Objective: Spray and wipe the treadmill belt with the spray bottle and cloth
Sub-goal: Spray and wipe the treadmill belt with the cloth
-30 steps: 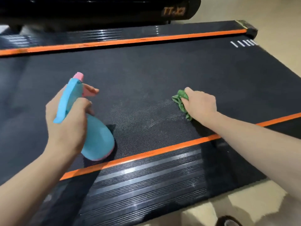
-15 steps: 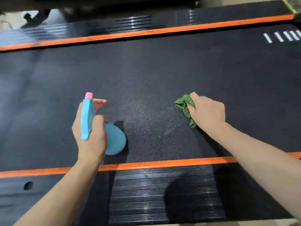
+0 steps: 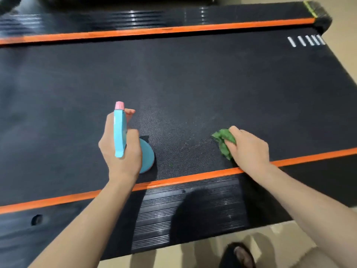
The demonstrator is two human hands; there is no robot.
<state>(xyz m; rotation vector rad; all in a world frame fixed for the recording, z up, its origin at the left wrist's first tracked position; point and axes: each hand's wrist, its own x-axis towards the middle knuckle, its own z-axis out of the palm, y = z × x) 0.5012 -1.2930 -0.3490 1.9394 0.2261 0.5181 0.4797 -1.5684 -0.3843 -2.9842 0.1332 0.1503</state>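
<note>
The spray bottle [image 3: 123, 136] is gripped by the left hand [image 3: 120, 149], fingers curled round its neck and one finger laid on the pink trigger; the pink nozzle points away from the person, and the rounded blue body shows below and to the right of the knuckles, held just above the treadmill belt [image 3: 173, 78]. To the right, well apart from the bottle, the green cloth [image 3: 224, 142] is bunched under the right hand [image 3: 249, 149], whose fingers are curled over it and press it onto the belt; crumpled folds stick out to the left of the fingers. A faint damp sheen is seen on the belt between the two hands. Just behind both wrists the near orange stripe [image 3: 183, 179] is crossed by the forearms, with the ribbed side rail [image 3: 193, 209] below it.
</note>
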